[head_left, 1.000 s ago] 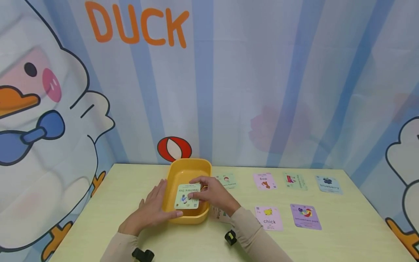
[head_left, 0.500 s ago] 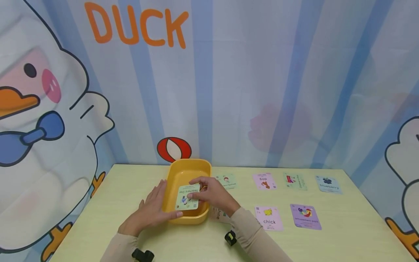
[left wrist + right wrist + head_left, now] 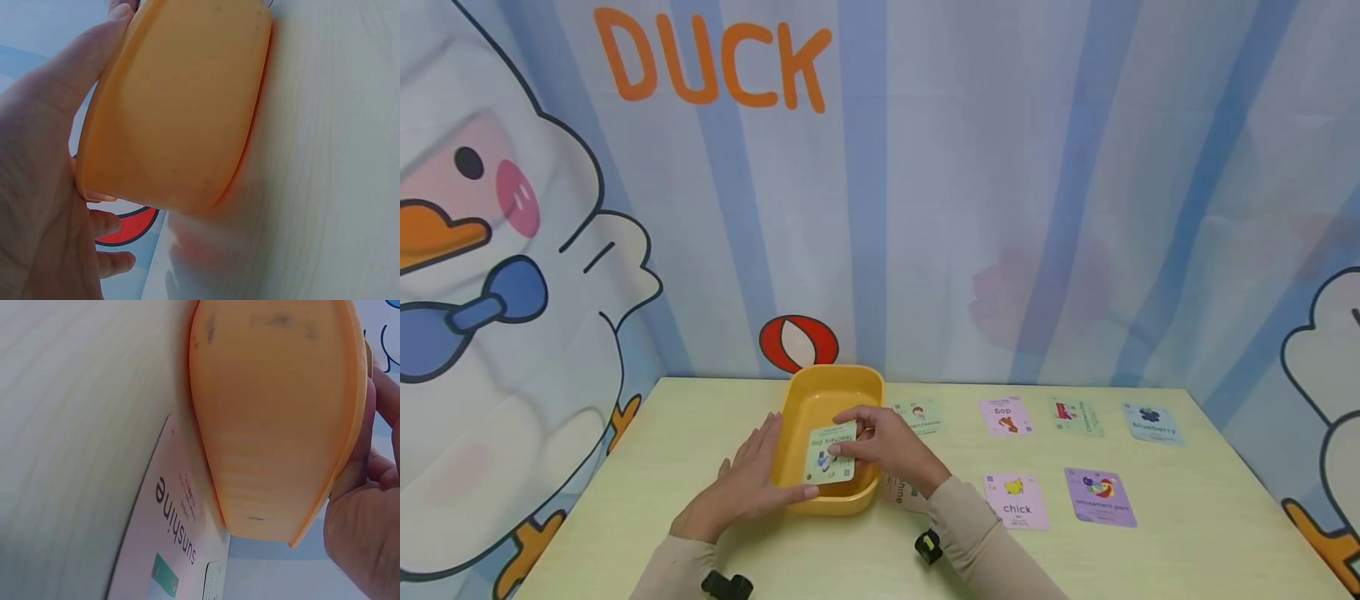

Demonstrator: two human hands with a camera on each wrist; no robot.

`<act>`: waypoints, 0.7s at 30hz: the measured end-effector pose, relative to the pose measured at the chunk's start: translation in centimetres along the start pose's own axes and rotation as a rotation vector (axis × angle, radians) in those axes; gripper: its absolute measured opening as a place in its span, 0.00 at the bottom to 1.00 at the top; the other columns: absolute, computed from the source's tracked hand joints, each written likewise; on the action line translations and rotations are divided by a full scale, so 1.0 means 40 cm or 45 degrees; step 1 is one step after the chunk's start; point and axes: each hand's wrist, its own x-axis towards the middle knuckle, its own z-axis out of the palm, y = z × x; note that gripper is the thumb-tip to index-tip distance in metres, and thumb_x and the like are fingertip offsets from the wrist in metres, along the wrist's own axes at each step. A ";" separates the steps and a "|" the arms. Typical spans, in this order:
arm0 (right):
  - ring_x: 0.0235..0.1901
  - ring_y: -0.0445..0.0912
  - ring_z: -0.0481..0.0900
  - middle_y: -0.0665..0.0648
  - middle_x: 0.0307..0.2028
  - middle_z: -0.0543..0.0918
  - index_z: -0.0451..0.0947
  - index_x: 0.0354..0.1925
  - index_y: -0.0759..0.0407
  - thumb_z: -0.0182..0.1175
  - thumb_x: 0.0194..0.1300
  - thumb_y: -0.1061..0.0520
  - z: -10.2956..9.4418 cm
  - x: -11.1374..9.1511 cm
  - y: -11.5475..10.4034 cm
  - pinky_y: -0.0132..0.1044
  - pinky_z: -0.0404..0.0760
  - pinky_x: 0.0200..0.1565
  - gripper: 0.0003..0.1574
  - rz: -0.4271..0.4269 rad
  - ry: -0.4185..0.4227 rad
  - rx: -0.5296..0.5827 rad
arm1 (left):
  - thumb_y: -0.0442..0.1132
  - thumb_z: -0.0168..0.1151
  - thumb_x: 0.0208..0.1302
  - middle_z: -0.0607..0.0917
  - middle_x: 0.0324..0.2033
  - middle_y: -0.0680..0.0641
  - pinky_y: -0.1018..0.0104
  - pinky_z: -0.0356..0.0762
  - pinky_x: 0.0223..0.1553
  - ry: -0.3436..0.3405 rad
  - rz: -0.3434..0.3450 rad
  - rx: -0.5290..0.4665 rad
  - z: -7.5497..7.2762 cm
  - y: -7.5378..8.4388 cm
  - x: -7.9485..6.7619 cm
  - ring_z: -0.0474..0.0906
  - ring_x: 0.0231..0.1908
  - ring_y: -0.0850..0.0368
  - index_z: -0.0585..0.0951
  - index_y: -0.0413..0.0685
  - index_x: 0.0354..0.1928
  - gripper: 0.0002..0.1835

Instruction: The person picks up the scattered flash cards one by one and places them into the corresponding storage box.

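Note:
A yellow plastic basin [image 3: 838,505] stands on the table, its outer wall [image 3: 175,106] filling much of the left wrist view. My left hand [image 3: 737,487] rests against its left side and near corner, with the fingers stretched out along the wall and the thumb laid over the near rim. Inside the basin's outline, my right hand [image 3: 887,446] pinches a pale green "Teachers' Day" card [image 3: 822,468] by its right side between thumb and fingers. The card is tilted, and the hand covers part of its picture. In the right wrist view the basin hides most of that grip.
A "sunshine" card [image 3: 169,519] lies close to the basin's right side, partly under my right forearm. Farther right lie a green festival card [image 3: 919,415], a dog card [image 3: 1006,416], a chick card [image 3: 1016,501], a blueberry card [image 3: 1153,423] and an amusement park card [image 3: 1101,497].
The pinched card has tilted a little and shifted slightly toward the near right within the basin. Both hands stay almost where they were.

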 end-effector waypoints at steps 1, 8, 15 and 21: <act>0.29 0.49 0.82 0.56 0.33 0.78 0.79 0.61 0.58 0.74 0.61 0.46 0.001 0.000 0.000 0.43 0.88 0.39 0.34 -0.004 -0.003 0.010 | 0.78 0.63 0.51 0.43 0.81 0.40 0.16 0.41 0.64 -0.001 -0.001 -0.001 0.000 0.000 0.000 0.42 0.78 0.33 0.39 0.47 0.82 0.70; 0.35 0.60 0.86 0.57 0.35 0.84 0.78 0.62 0.61 0.73 0.62 0.49 0.004 0.002 0.001 0.47 0.89 0.42 0.34 0.002 -0.016 0.088 | 0.75 0.64 0.54 0.43 0.81 0.40 0.16 0.40 0.64 -0.004 -0.009 -0.003 -0.002 0.003 0.000 0.42 0.78 0.32 0.39 0.46 0.82 0.68; 0.38 0.67 0.85 0.57 0.35 0.83 0.78 0.60 0.62 0.73 0.62 0.49 0.006 0.002 0.001 0.54 0.87 0.45 0.32 -0.010 -0.019 0.099 | 0.75 0.64 0.54 0.42 0.81 0.40 0.16 0.41 0.64 0.000 -0.005 0.009 0.000 -0.002 0.002 0.42 0.78 0.33 0.39 0.46 0.82 0.68; 0.39 0.69 0.84 0.58 0.35 0.84 0.79 0.59 0.61 0.73 0.63 0.51 0.006 -0.001 -0.002 0.54 0.87 0.45 0.30 -0.013 -0.019 0.105 | 0.74 0.64 0.55 0.42 0.81 0.40 0.15 0.41 0.64 -0.003 0.000 0.006 0.000 -0.001 0.001 0.42 0.78 0.33 0.39 0.46 0.82 0.68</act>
